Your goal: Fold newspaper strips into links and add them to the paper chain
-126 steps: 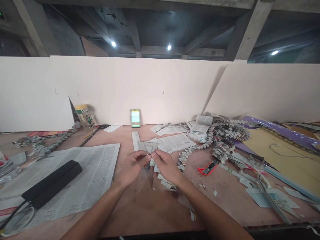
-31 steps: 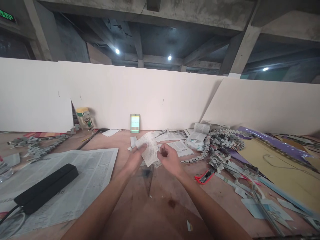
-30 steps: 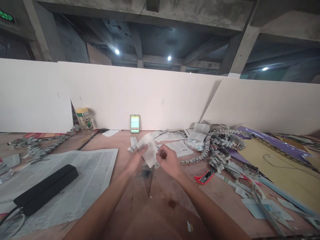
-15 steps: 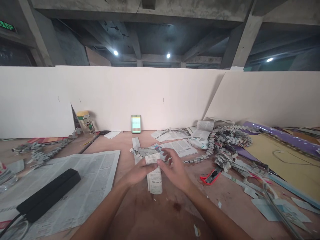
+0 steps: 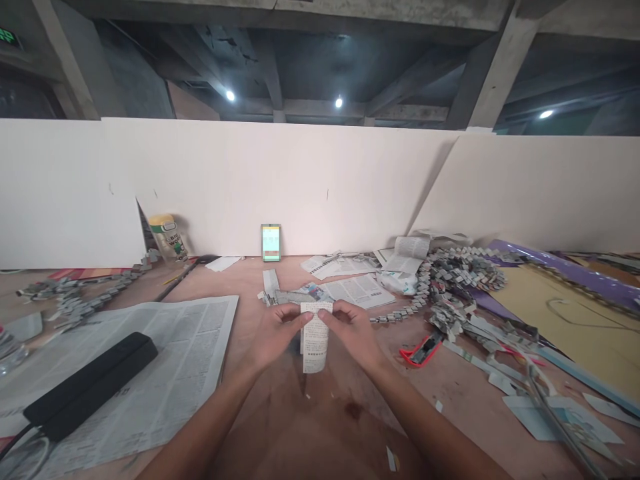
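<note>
Both hands up front over the worktop [image 5: 280,427], pinching the same thing: a narrow folded strip of printed newspaper [image 5: 315,337] that hangs down from the top edge. Left hand [image 5: 274,333] has thumb + fingers closed on the upper left corner, right hand [image 5: 356,330] does the same on the upper right, so both sets of fingers are clamped on the strip w/ the thumbs nearly meeting at the top. Strip is held just above the wood, roughly centre of view, not lying flat. Progress-wise, imo it's early-to-mid on this piece: it's already folded lengthwise into a long narrow band, but it's nowhere near the small compact links you see in the grey woven chain of folded newspaper links [image 5: 450,280] piled to the right, so more folding is prob left before it matches those. Other stuff around: a big open sheet of newspaper [image 5: 165,347] on the left w/ a long black rectangular box [image 5: 83,387] sitting on it, a red-handled cutter [image 5: 419,348] just right of the hands, loose cut paper strips [image 5: 500,373] further right, a small lit phone screen [image 5: 271,242] propped against the white back board [image 5: 320,180], and a yellow-topped printed snack pouch [image 5: 167,237] leaning at back left. Another short chain of folded links [image 5: 75,297] lies far left.
</note>
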### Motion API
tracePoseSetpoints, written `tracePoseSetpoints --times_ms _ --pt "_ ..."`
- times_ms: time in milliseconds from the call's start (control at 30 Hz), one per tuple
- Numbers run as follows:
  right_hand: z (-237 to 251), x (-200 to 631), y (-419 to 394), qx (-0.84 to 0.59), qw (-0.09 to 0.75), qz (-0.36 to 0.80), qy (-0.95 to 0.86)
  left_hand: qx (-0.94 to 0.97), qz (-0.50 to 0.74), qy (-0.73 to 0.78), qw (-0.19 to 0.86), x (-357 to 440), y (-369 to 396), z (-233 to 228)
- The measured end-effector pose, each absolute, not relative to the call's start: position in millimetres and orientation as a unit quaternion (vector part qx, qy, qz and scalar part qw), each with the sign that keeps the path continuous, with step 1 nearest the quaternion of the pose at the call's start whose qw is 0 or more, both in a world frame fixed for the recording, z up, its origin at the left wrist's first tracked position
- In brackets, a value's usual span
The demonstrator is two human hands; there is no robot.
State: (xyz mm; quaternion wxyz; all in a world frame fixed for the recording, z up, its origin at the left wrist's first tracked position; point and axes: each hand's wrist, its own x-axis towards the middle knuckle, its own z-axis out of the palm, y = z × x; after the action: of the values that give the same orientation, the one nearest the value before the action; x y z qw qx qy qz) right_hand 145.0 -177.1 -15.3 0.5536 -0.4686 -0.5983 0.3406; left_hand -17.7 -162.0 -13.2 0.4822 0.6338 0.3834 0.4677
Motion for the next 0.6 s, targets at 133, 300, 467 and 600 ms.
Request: tracePoseSetpoints --times_ms 133,300,467,600 --pt "-14 148 -177 -0.449 0.550 0.347 -0.613 0.647 0.458 0.361 0.492 -18 -166 -7" --pt "-14 147 -178 -0.439 0.555 0.353 -0.612 0.667 0.444 0.376 0.464 -20 -170 0" --pt "-15 148 -178 -0.439 0.554 0.364 -0.606 0.682 0.442 0.373 0.448 -19 -172 0" --pt "-15 147 -178 -0.435 0.557 0.360 -0.609 0.662 0.460 0.372 0.460 -17 -173 2"
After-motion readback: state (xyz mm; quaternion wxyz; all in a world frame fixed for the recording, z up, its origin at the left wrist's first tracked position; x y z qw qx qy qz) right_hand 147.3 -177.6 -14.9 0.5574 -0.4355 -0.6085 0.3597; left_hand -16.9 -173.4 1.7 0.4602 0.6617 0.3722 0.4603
